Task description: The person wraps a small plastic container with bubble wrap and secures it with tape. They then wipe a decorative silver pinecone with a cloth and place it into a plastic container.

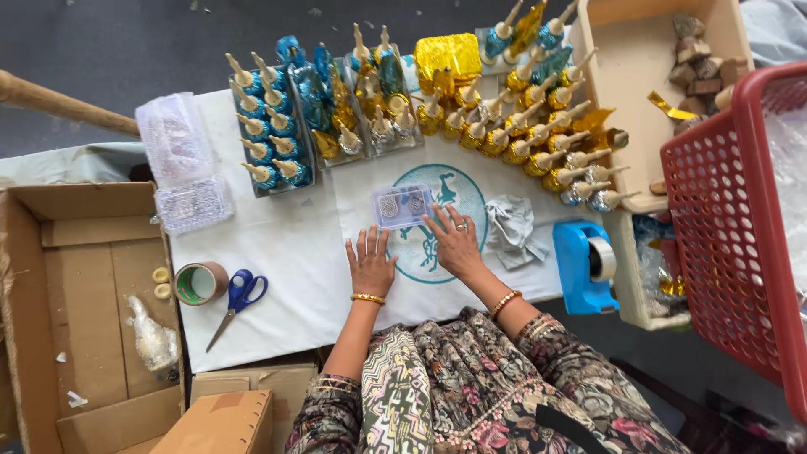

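Observation:
A small clear plastic box point(402, 206) with two round ornaments inside lies on a white cloth with a teal round emblem point(445, 181). My left hand point(371, 261) rests flat on the cloth just below the box, fingers spread. My right hand point(456, 243) lies beside it, its fingertips touching the box's lower right corner. Neither hand holds anything. Behind the box stand rows of gold and blue foil-wrapped ornaments point(513, 126) with pointed tops.
Blue-handled scissors point(238, 298) and a tape roll point(198, 282) lie to the left. A blue tape dispenser point(584, 265) and crumpled grey cloth point(513, 231) sit to the right. A red basket point(740, 235), a beige tray point(639, 76), clear boxes point(181, 160) and an open cardboard box point(84, 311) surround the table.

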